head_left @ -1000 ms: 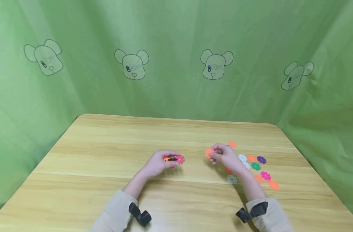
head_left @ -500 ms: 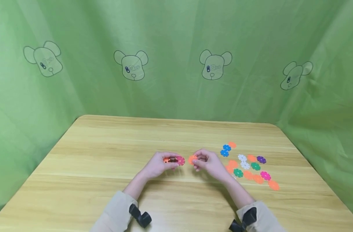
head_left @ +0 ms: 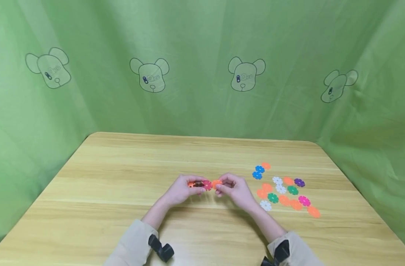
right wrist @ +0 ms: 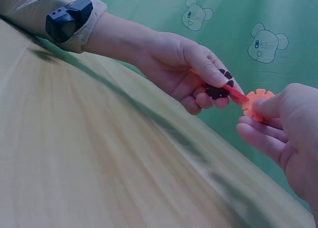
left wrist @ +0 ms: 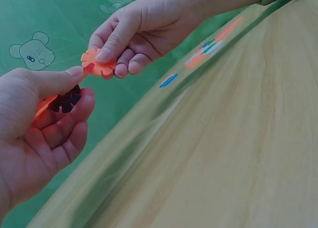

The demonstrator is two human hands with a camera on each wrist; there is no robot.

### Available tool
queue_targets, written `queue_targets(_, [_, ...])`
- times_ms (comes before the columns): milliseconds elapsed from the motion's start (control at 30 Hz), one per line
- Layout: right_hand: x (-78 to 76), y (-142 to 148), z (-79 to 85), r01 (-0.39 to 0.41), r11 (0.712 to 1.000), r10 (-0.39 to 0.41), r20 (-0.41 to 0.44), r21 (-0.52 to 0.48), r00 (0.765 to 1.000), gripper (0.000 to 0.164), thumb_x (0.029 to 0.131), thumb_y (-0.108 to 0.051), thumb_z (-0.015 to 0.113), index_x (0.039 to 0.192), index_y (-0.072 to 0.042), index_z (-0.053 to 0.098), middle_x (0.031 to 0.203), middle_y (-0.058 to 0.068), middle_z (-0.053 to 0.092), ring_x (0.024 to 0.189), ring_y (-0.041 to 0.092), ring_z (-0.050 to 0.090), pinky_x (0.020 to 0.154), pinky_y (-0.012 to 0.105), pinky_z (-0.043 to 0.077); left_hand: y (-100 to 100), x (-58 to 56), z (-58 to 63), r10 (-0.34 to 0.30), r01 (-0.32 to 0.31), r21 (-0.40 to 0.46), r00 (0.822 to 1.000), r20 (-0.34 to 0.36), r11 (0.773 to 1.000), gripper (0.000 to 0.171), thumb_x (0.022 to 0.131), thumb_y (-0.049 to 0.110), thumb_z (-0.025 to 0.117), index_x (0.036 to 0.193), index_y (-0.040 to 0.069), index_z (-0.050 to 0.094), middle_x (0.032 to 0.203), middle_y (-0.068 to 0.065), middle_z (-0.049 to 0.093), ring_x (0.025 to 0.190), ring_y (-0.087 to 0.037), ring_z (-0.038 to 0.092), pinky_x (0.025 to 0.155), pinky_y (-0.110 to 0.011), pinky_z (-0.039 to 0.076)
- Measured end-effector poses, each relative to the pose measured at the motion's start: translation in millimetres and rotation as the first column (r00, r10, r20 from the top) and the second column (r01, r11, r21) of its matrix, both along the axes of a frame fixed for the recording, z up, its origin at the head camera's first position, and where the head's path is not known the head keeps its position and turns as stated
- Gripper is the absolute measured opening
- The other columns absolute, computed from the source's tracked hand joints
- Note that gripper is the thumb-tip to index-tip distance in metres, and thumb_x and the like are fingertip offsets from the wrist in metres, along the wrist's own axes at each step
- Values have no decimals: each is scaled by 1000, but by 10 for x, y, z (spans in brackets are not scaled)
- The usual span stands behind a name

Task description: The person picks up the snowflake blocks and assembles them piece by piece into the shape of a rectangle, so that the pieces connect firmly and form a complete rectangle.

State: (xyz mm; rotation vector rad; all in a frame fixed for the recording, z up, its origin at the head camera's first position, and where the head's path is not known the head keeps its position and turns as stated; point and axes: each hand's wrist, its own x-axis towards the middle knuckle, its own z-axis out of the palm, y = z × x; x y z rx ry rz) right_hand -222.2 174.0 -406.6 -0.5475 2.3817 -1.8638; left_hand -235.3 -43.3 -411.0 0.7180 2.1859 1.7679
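Observation:
In the head view my left hand (head_left: 181,189) grips a short joined chain of notched plastic snowflake discs above the table. A black disc (left wrist: 66,100) shows between its thumb and fingers, and a pinkish-red disc (head_left: 207,185) sticks out at the right end. My right hand (head_left: 234,189) pinches a loose-looking orange snowflake disc (right wrist: 255,103) between thumb and fingers. Its notched edge meets the edge of the red disc in both wrist views. Part of the chain is hidden inside the left palm.
On the wooden table (head_left: 122,159), right of the hands, lie several more discs: blue discs (head_left: 257,175), white discs (head_left: 281,188), green, orange, a purple disc (head_left: 299,182) and a pink disc (head_left: 304,201). A green curtain (head_left: 202,111) stands behind the table's far edge.
My right hand has moved left from beside the scattered discs, bringing the orange disc up against the red disc. The left hand has stayed nearly in place.

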Motion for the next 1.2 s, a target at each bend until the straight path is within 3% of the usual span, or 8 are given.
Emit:
queue_targets(267, [42,-28,19,23,1000,-23,-55,-5,998,9,83,3,64,91,7,62,79,20,65,68,23,65,66,33,55,23,26,22,-12,12,-22,1000,-19,1000,34,83,10,67,115,-3,62,93,-15,67,76,-26,64,69,-40,52])
queue_targets(433, [62,-45,16,-15,999,12,-80,-34,997,9,83,2,64,89,8,61,79,22,64,68,25,65,65,35,55,27,18,-4,-16,16,-8,1000,-17,1000,33,83,5,67,114,-6,61,98,-19,66,80,-32,64,72,-43,52])
queue_targets(700, [39,-31,-25,-34,998,32,-50,-52,998,5,83,9,61,87,11,60,81,27,63,72,33,65,67,37,55,22,14,-16,-7,0,-83,996,-91,997,35,82,11,69,115,-1,63,104,-14,66,81,-12,59,72,-26,49])
queue_targets(1000, [66,-52,-47,16,1000,-16,-41,12,999,9,82,0,66,87,7,63,81,19,67,74,35,65,66,36,55,31,52,17,7,-27,-153,991,-134,988,43,77,16,76,114,0,64,99,-9,67,84,-13,59,74,-26,49])
queue_targets(1200, [38,-18,-65,-50,997,51,-11,58,999,14,83,-3,67,92,6,63,84,17,66,77,35,64,69,37,54,43,57,5,17,-50,-188,985,-174,981,41,76,19,76,111,1,65,98,-8,68,81,-12,59,72,-25,49])
